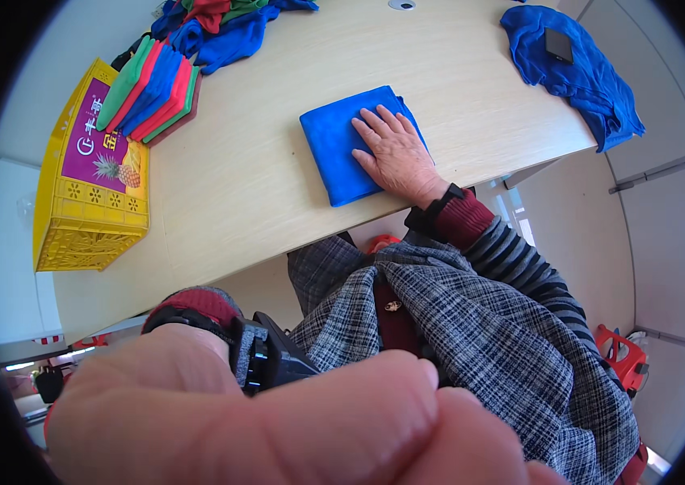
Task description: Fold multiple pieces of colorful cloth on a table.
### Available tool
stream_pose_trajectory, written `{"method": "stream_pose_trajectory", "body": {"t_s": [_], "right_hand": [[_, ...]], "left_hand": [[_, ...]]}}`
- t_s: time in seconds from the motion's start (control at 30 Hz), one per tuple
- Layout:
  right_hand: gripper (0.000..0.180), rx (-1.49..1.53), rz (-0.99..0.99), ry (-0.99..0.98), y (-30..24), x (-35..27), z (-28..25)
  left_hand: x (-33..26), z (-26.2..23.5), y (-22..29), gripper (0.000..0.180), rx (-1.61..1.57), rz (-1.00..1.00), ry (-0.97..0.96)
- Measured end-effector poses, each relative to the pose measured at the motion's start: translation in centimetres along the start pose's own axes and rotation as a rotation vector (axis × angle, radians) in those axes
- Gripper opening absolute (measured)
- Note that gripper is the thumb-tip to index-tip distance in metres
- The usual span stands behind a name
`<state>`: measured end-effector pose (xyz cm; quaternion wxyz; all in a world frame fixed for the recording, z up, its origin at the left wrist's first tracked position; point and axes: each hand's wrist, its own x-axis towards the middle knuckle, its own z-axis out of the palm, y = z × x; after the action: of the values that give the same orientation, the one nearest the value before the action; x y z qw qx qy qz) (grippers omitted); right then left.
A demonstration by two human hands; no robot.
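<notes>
On the pale wooden table (237, 174) lies a blue cloth (328, 149), folded into a neat rectangle near the front edge. My right hand (397, 155) rests flat on its right part, fingers stretched and slightly spread, holding nothing. Raised very close to the camera, my left hand (278, 428) fills the lower part of the head view, large and blurred. Its fingers are curled and pressed together; what is inside them, if anything, is hidden. It is well away from the cloth.
At the left stands a yellow plastic crate (92, 238) with a purple panel. Several folded cloths (153, 93) in green, red and blue lean in a stack against it. Loose cloths (233, 36) are heaped behind. At right, a crumpled blue cloth (593, 89) carries a dark phone-like object (558, 46).
</notes>
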<state>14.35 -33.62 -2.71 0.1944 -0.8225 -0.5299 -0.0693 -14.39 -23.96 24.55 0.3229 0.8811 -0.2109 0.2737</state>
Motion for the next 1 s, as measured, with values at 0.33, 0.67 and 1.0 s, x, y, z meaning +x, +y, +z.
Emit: {"method": "stream_pose_trajectory", "body": {"t_s": [0.33, 0.67, 1.0], "right_hand": [[0.056, 0.002, -0.005, 0.018, 0.0, 0.1, 0.1], [0.056, -0.002, 0.001, 0.028, 0.0, 0.0, 0.1], [0.056, 0.003, 0.001, 0.015, -0.1, 0.0, 0.1]], "left_hand": [[-1.3, -1.4, -0.3, 0.006, 0.031, -0.024, 0.006], [2.4, 1.5, -0.9, 0.005, 0.089, -0.020, -0.013], [1.0, -1.3, -2.0, 0.005, 0.112, -0.046, -0.021]]}}
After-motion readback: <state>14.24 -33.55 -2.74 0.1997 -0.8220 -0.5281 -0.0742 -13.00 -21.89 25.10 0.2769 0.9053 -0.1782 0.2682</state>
